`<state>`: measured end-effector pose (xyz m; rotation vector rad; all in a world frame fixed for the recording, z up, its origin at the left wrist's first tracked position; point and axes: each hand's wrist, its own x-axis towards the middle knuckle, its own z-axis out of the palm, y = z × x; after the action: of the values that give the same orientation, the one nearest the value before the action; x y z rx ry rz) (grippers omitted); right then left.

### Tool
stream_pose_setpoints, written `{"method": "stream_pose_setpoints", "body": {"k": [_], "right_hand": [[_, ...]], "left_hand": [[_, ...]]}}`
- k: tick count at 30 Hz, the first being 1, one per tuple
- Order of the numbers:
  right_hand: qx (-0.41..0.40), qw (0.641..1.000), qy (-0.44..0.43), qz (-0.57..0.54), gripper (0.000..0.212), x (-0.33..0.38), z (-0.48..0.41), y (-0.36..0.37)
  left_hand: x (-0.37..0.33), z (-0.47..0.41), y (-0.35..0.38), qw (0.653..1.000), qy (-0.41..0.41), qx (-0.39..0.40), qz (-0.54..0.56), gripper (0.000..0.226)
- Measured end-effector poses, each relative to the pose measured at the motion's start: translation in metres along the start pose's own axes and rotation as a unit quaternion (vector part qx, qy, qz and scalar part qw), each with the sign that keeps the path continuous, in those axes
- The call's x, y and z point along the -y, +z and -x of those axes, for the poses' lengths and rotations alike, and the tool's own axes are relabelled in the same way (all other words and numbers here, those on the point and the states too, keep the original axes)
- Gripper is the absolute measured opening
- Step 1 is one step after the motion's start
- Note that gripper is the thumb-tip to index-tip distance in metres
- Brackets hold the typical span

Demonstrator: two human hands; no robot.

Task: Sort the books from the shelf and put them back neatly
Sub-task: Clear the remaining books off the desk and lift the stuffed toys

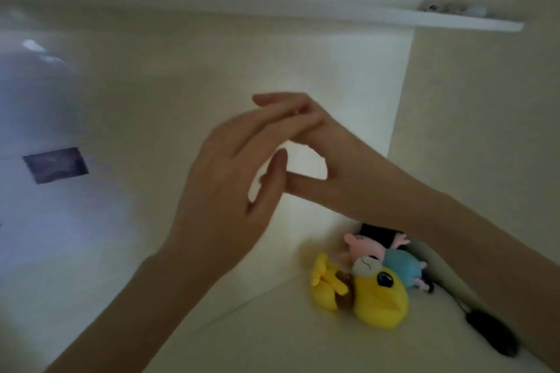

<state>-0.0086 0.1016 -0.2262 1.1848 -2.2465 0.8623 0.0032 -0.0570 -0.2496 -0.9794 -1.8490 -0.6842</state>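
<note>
No book shows in the head view. My left hand [230, 188] and my right hand [315, 142] are raised in front of a cream wall, with their fingers straight and laid across each other near the middle of the frame. The thumbs meet below the fingers. Neither hand holds anything. A white shelf board [448, 21] runs along the upper right, with a few small blurred items [445, 7] on it.
Soft toys lie in the corner at the lower right: a yellow plush [375, 297], a pink one [366, 247] and a blue one [403, 266]. A dark furry object [491, 333] lies beside them. A small dark picture [56, 164] hangs on the left wall.
</note>
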Motion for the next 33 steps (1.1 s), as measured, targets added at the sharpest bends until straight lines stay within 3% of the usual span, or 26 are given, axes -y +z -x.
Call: {"method": "stream_pose_setpoints", "body": {"k": [4, 9, 10, 13, 16, 18, 21, 23, 26, 29, 31, 33], "right_hand": [[0.018, 0.967, 0.228, -0.112, 0.041, -0.07, 0.101, 0.033], [0.038, 0.883, 0.454, -0.115, 0.033, -0.159, 0.228, 0.094], [0.041, 0.86, 0.498, -0.098, 0.039, -0.175, 0.251, 0.104], [-0.018, 0.789, 0.612, -0.053, 0.107, -0.222, 0.306, 0.124], [-0.127, 0.685, 0.711, -0.098, 0.118, -0.258, 0.326, 0.127], [-0.162, 0.641, 0.731, -0.17, 0.116, -0.28, 0.333, 0.135], [-0.161, 0.585, 0.755, -0.248, 0.116, -0.3, 0.334, 0.152], [-0.213, 0.551, 0.755, -0.285, 0.114, -0.304, 0.33, 0.163], [-0.276, 0.545, 0.732, -0.301, 0.106, -0.311, 0.336, 0.17], [-0.282, 0.55, 0.719, -0.318, 0.105, -0.304, 0.348, 0.169], [-0.274, 0.581, 0.703, -0.305, 0.107, -0.291, 0.354, 0.162], [-0.265, 0.633, 0.667, -0.29, 0.1, -0.276, 0.36, 0.149]], "left_hand": [[0.006, 0.057, 0.117, 0.973, -0.097, 0.14, 0.158, 0.04], [0.013, 0.16, 0.251, 0.872, -0.19, 0.349, 0.286, 0.051], [0.015, 0.18, 0.272, 0.854, -0.211, 0.382, 0.284, 0.053], [0.033, 0.233, 0.321, 0.821, -0.241, 0.478, 0.196, 0.054], [0.057, 0.261, 0.355, 0.843, -0.264, 0.453, 0.122, 0.062], [0.067, 0.272, 0.371, 0.87, -0.269, 0.401, 0.099, 0.076], [0.07, 0.271, 0.382, 0.883, -0.253, 0.393, 0.043, 0.086], [0.068, 0.269, 0.385, 0.885, -0.243, 0.396, 0.016, 0.088], [0.071, 0.276, 0.383, 0.888, -0.244, 0.39, 0.004, 0.08], [0.072, 0.273, 0.38, 0.862, -0.337, 0.372, 0.07, 0.044], [0.068, 0.256, 0.372, 0.813, -0.453, 0.338, 0.139, 0.029], [0.07, 0.245, 0.364, 0.815, -0.474, 0.302, 0.142, 0.034]]}}
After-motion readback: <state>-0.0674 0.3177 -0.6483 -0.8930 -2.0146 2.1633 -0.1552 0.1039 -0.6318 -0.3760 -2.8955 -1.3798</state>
